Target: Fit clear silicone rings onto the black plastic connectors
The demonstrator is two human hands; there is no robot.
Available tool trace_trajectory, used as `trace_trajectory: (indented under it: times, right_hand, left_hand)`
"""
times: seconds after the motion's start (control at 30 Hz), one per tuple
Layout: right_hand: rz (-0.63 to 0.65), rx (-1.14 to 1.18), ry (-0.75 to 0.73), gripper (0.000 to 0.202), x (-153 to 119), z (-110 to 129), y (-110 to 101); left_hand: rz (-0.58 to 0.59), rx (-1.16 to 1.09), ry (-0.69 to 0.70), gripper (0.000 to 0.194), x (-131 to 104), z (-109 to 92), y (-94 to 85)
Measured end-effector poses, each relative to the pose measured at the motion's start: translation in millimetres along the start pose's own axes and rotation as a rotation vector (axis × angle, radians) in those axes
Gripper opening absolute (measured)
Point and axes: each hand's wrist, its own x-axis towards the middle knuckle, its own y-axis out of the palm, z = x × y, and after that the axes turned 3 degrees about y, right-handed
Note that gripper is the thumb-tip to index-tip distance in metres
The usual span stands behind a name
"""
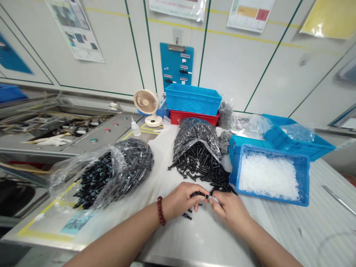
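My left hand [182, 200], with a red bead bracelet on its wrist, is closed on a black rod-like part [198, 193]. Fingertips of my right hand [229, 207] meet it at the part's right end, pinching a small whitish piece [214, 199]. Just beyond both hands, black parts [198, 161] spill from a clear plastic bag [194, 131]. A few loose black parts [187, 215] lie beneath my left hand. To the right, a blue bin [305, 178] holds many small translucent white pieces [267, 176].
An open plastic bag [136, 159] of black parts with bluish rings lies left. Behind stand a small fan [146, 102], a dropper bottle [135, 128], a blue bin [193, 98] on a red one [180, 117], and more blue bins [300, 144]. Metal tweezers [338, 198] lie far right.
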Motion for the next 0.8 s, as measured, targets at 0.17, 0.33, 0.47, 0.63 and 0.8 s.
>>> trace_trajectory:
  times: [0.17, 0.33, 0.47, 0.63, 0.8]
  right_hand:
    - [0.017, -0.033, 0.045, 0.031, 1.0, 2.2, -2.0]
    - [0.048, -0.033, 0.049, 0.032, 1.1, 2.3, -1.5]
    - [0.042, -0.053, 0.05, 0.034, 0.8, 1.6, 0.4]
    - [0.037, -0.054, 0.072, 0.036, 0.0, 5.7, -0.9]
    - [-0.021, -0.031, 0.097, 0.03, 0.4, 1.0, -5.0]
  left_hand:
    - [-0.011, 0.006, 0.005, 0.017, 0.2, 2.4, -1.1]
    - [-0.013, 0.006, 0.011, 0.018, -0.1, 3.8, 0.7]
    - [-0.008, 0.03, -0.002, 0.021, -0.2, 1.7, 2.2]
    - [0.029, -0.081, -0.025, 0.027, 0.3, 1.3, 3.0]
    - [0.042, -0.33, -0.079, 0.036, 1.9, 0.9, 1.3]
